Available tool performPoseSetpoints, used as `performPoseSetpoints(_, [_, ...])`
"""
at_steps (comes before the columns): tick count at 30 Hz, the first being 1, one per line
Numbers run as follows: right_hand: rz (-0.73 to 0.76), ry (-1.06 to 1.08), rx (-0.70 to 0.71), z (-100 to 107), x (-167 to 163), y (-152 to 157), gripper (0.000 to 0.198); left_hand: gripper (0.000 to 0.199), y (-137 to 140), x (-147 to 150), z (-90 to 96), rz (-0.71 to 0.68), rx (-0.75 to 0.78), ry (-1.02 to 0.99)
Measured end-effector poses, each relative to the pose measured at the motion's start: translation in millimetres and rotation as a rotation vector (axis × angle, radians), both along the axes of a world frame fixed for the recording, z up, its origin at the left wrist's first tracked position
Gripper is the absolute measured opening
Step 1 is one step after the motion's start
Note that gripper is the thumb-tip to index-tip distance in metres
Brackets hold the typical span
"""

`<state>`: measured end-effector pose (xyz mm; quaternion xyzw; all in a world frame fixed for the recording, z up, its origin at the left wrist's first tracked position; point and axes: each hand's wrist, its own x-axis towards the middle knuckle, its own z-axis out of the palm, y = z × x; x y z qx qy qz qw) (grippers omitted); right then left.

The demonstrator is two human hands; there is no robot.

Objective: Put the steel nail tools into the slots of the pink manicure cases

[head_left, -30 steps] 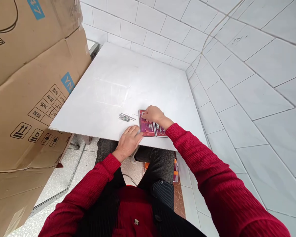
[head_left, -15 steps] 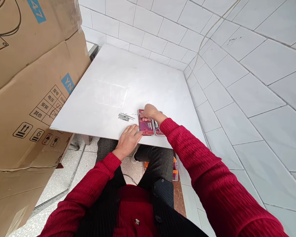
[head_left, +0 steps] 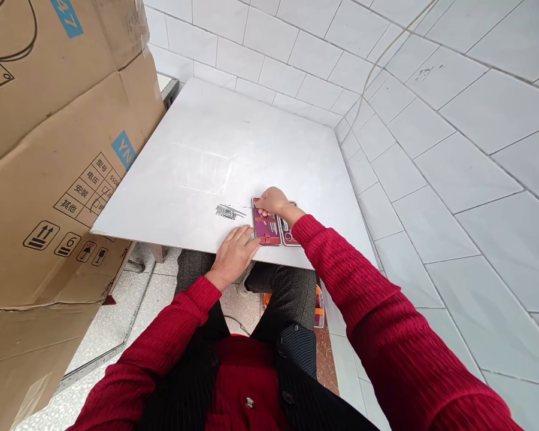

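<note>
An open manicure case [head_left: 268, 233] with a dark red lining lies near the front edge of the white table. Small metal tools sit in it, and round scissor handles show in its right half. My left hand [head_left: 234, 254] lies with its fingers stretched on the table, its thumb at the case's lower left corner. Over the upper part of the left half, my right hand [head_left: 272, 202] is closed in a pinch. What its fingers hold, if anything, is hidden. Left of the case is a dark printed patch or group of thin items [head_left: 227, 212], too small to tell.
Large cardboard boxes [head_left: 67, 197] stand along the left of the table [head_left: 269, 143]. White tiled walls [head_left: 431, 167] close off the back and the right, with a thin cable [head_left: 366, 78] running down the corner. An orange and clear container [head_left: 318, 308] is below the table.
My right hand has shifted very slightly up at the case, its fingers still pinched. My left hand stays where it was.
</note>
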<state>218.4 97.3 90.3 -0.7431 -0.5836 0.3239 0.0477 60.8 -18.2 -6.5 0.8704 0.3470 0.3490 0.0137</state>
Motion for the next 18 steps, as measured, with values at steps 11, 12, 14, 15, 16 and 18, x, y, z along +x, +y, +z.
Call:
performPoseSetpoints(11, [-0.077,0.184,0.207,-10,11,19,0.027,0.021,-1,0,0.7,0.017,0.025,0.037])
performPoseSetpoints(12, [-0.057,0.175,0.225,-7,10,20,0.026,0.021,-1,0,0.6,0.017,0.024,0.037])
performPoseSetpoints(14, [0.019,0.14,0.247,1,2,22,0.023,0.021,-1,-1,0.4,0.012,0.012,0.033])
performPoseSetpoints(15, [0.074,0.114,0.255,4,-5,23,0.021,0.021,-1,-1,0.3,0.01,0.006,0.03])
performPoseSetpoints(16, [0.139,0.085,0.267,7,-12,22,0.02,0.021,-1,-1,0.3,0.009,0.004,0.028])
performPoseSetpoints(18, [0.276,0.028,0.285,9,-30,21,0.018,0.021,-1,-1,0.6,0.011,0.012,0.03])
